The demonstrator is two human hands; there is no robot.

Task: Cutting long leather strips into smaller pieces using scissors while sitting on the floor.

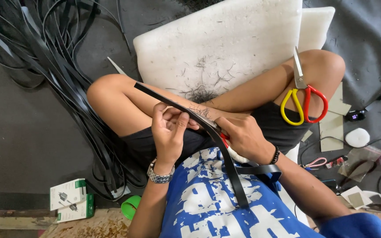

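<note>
Black strap is running slantwise between both hands; left hand is pinching it from below, right hand is closed around a small red-handled tool touching its edge.

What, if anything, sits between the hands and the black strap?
Nothing visible. The left hand touches the black strap directly with its fingers, and the right hand grips it further along, also holding a red-and-white tool against it. The scissors rest apart on the right knee.
</note>
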